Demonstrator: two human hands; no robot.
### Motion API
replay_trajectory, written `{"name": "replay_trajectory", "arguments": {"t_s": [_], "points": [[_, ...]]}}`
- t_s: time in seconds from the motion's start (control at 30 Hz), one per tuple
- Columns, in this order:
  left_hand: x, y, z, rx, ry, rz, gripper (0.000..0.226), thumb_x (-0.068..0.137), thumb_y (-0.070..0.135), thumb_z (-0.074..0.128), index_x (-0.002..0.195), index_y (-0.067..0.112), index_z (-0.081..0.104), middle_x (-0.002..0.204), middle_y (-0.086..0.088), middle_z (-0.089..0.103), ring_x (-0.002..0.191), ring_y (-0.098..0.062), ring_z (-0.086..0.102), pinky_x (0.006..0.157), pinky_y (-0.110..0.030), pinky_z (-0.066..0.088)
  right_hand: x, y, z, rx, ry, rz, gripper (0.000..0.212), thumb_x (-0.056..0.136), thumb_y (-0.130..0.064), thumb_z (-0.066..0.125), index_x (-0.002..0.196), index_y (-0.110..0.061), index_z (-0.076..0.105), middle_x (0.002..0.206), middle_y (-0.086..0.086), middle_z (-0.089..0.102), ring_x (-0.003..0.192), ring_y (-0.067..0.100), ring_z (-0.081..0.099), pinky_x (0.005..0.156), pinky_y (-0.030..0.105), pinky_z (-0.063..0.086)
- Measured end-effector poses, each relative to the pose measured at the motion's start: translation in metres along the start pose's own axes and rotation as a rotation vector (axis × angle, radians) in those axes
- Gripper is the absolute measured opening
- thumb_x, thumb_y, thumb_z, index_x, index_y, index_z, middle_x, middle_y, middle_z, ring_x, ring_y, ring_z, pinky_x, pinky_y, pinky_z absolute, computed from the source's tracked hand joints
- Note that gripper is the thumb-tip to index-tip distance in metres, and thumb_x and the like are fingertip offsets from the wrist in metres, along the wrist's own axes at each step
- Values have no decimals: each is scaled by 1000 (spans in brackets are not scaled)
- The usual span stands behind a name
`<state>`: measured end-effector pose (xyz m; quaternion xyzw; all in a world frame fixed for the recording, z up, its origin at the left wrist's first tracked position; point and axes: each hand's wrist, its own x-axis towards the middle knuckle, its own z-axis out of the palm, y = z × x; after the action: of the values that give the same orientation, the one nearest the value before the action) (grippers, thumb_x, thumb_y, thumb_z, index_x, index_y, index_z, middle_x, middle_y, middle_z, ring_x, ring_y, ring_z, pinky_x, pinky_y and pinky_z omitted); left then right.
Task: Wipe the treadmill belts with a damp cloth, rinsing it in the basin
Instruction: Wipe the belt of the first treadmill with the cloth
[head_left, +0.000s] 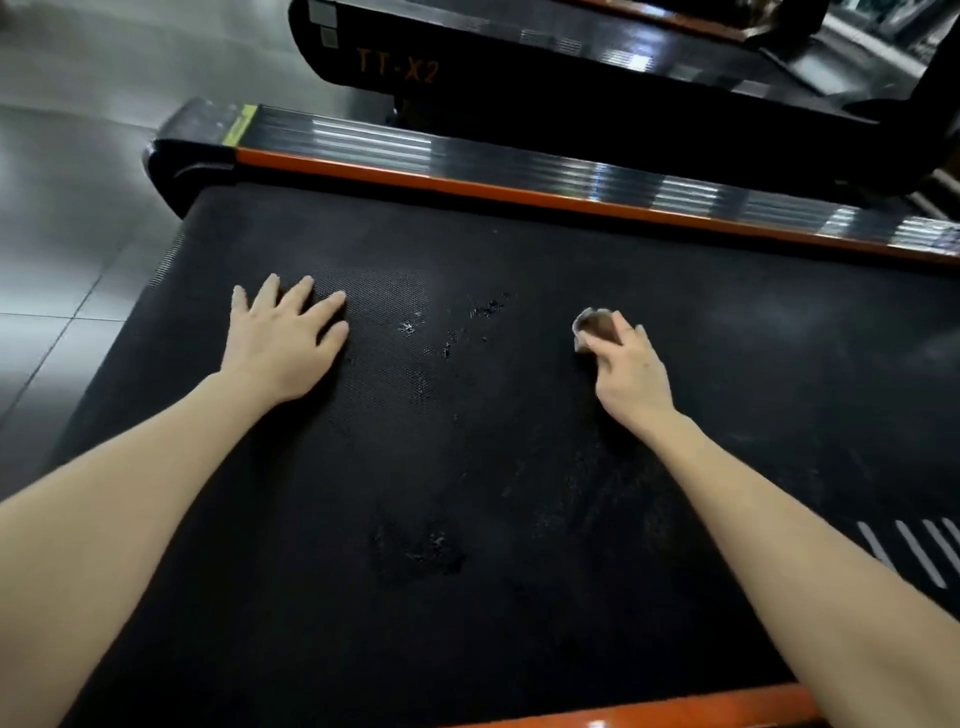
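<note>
A black textured treadmill belt (519, 441) fills most of the view, with wet patches and droplets in its middle. My left hand (285, 338) lies flat on the belt at the left, fingers spread and straight. My right hand (631, 369) grips a small bunched brownish-grey cloth (592, 327) and holds it down on the belt right of centre. Most of the cloth is hidden under my fingers. No basin is in view.
An orange-trimmed side rail (519, 195) runs along the belt's far edge, and another orange strip (649, 709) borders the near edge. A second black treadmill (519, 67) marked TT-X2 stands behind. Grey tiled floor (62, 208) lies to the left.
</note>
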<state>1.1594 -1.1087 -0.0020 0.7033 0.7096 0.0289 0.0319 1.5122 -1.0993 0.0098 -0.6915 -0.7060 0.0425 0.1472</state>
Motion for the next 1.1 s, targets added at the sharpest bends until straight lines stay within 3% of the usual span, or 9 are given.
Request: {"name": "replay_trajectory", "arguments": {"t_s": [0.07, 0.23, 0.4, 0.47, 0.63, 0.77, 0.87, 1.0, 1.1], "points": [[4, -2, 7, 0, 8, -10, 56, 96, 54, 17, 149, 38, 18, 159, -2, 13, 146, -32, 4, 114, -57, 0, 8, -9, 7, -51, -11, 57, 44, 92, -8, 43, 131, -25, 55, 155, 12, 23, 138, 44, 18, 110, 57, 21], [4, -4, 13, 0, 34, 0, 56, 96, 53, 17, 150, 38, 15, 159, -2, 12, 146, -32, 2, 114, -58, -3, -65, -78, 27, -24, -33, -384, 50, 75, -11, 35, 113, -17, 67, 138, 24, 46, 120, 55, 43, 92, 70, 38], [2, -4, 11, -26, 42, 8, 55, 97, 53, 19, 150, 38, 18, 159, -3, 15, 146, -32, 4, 114, -57, -2, -116, -98, 12, 12, -225, -706, 51, 75, -13, 36, 115, -21, 67, 141, 17, 46, 126, 47, 43, 98, 61, 33], [3, -5, 11, -18, 43, 14, 55, 96, 53, 19, 149, 38, 19, 159, -3, 15, 145, -32, 4, 114, -57, -1, -91, -68, 8, -45, -172, -655, 50, 77, -12, 35, 110, -24, 70, 140, 16, 48, 124, 45, 46, 95, 63, 35], [4, -4, 13, -22, 48, 16, 55, 96, 52, 21, 149, 38, 20, 159, -4, 15, 145, -33, 4, 114, -57, -1, -2, -37, 2, -40, -50, 88, 44, 92, -7, 41, 126, -27, 60, 151, 14, 30, 137, 45, 24, 109, 63, 20], [4, -6, 11, -21, 38, 13, 55, 97, 52, 21, 149, 38, 19, 159, -5, 14, 146, -33, 2, 114, -57, -2, -42, -94, 22, -36, -41, -150, 47, 78, -11, 38, 114, -21, 67, 139, 19, 46, 122, 51, 41, 96, 70, 33], [3, -5, 10, -29, 29, 16, 54, 97, 52, 21, 149, 37, 20, 159, -5, 14, 146, -33, 2, 114, -57, -2, -111, -125, 25, 56, -140, -347, 53, 75, -18, 31, 113, -20, 68, 139, 16, 48, 124, 51, 42, 97, 66, 29], [-8, 4, -1, -39, 41, -37, 56, 97, 48, 26, 149, 28, 27, 157, -8, 22, 144, -35, 10, 114, -59, 2, -158, -109, 11, 82, -220, -399, 53, 79, -17, 30, 118, -27, 65, 145, 10, 43, 133, 42, 36, 105, 57, 24], [-45, 33, -3, -137, 90, 37, 55, 94, 46, 29, 143, 25, 42, 152, -11, 32, 140, -40, 22, 111, -63, 10, -166, -59, -4, -12, -197, -300, 57, 73, -16, 31, 114, -32, 67, 141, 12, 48, 127, 42, 45, 97, 62, 33]]}}
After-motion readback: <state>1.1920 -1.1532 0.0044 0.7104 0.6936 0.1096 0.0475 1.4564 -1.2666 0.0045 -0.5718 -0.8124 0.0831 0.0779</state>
